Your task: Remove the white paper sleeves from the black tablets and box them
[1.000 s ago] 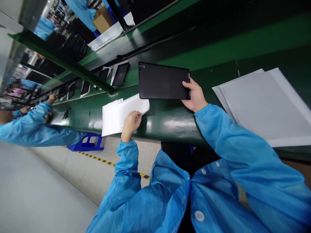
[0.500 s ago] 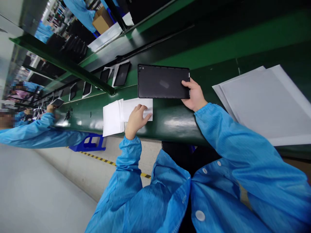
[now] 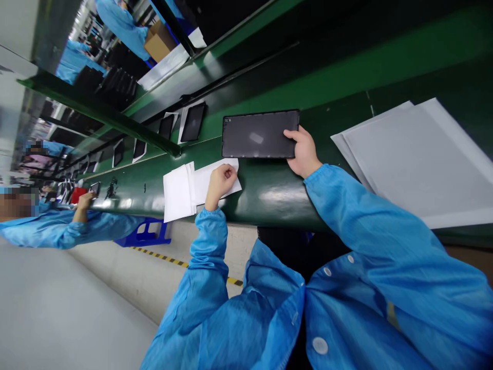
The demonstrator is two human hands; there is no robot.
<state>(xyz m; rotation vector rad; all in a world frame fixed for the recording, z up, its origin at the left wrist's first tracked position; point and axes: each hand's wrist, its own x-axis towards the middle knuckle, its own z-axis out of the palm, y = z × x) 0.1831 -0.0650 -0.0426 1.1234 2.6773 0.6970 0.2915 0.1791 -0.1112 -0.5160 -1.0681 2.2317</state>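
Note:
My right hand (image 3: 304,154) grips a black tablet (image 3: 254,134) by its right end, thumb on the face that is turned up and fingers underneath. The tablet is held above the green bench, with a pale oblong mark near its middle and a small camera-like spot at its upper left corner. Below and left of it, my left hand (image 3: 221,182) is closed, its fingertips pinched together on a thin white sleeve (image 3: 202,185). That sleeve lies slanted, partly over or against a stack of white sleeves (image 3: 178,192); which of the two I cannot tell.
Larger white sheets (image 3: 419,164) are stacked at the right on the green bench (image 3: 277,198). Black tablets on white sleeves (image 3: 193,122) line the far left, behind a green post (image 3: 103,119). A co-worker's arm (image 3: 73,228) reaches in at left, above a blue stool (image 3: 144,234).
My left hand has gone from spread fingers to a pinch, and the white sleeve under it has turned askew. The tablet has tilted slightly in my right hand.

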